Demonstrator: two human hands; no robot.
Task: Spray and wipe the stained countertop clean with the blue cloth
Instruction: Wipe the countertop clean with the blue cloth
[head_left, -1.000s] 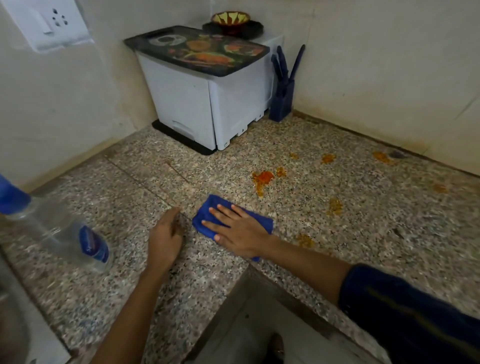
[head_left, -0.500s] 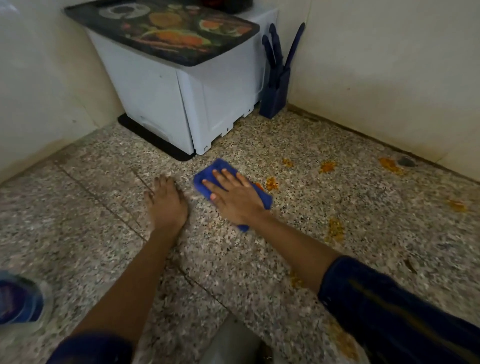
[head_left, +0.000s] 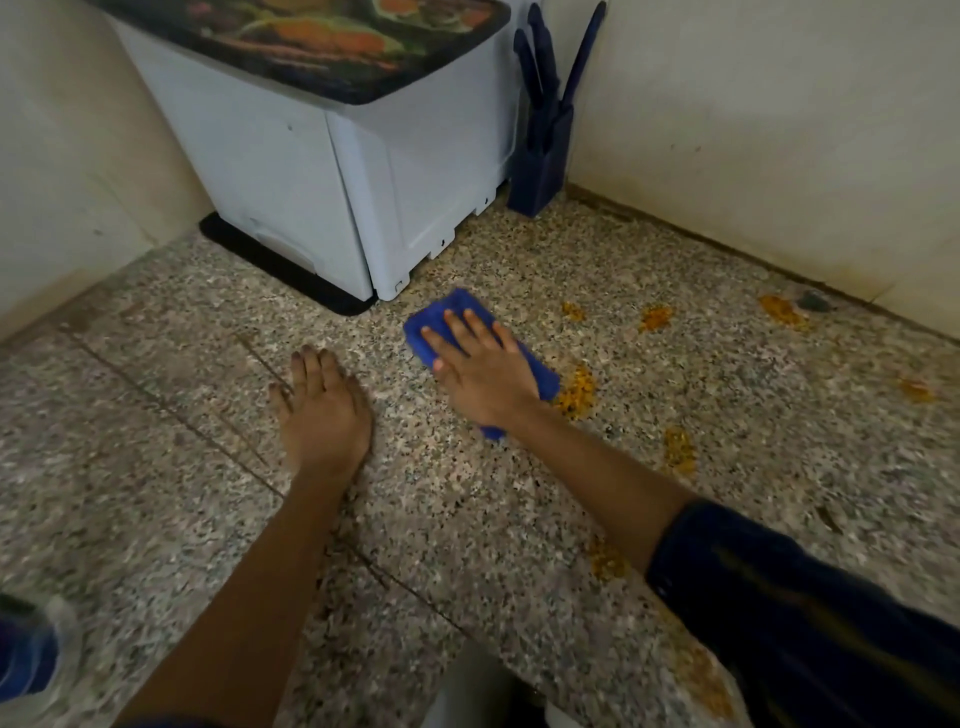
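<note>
Spray bottle (head_left: 26, 654) at the far left edge, blurred. Left hand (head_left: 324, 410) flat on the countertop (head_left: 156, 467), fingers straight and close together, holding nothing, bracing. White bin (head_left: 322, 182) and knife block (head_left: 540, 156) at the back corner. Right hand (head_left: 483, 374) presses the blue cloth (head_left: 441, 322) flat, fingers slightly spread, just in front of the bin. Orange stains (head_left: 576, 392) touch the cloth's right edge; more lie further right toward the wall. Judgement: wiping step, far from done. Keep the palm pressed and sweep right through each stain, lifting residue rather than smearing.
</note>
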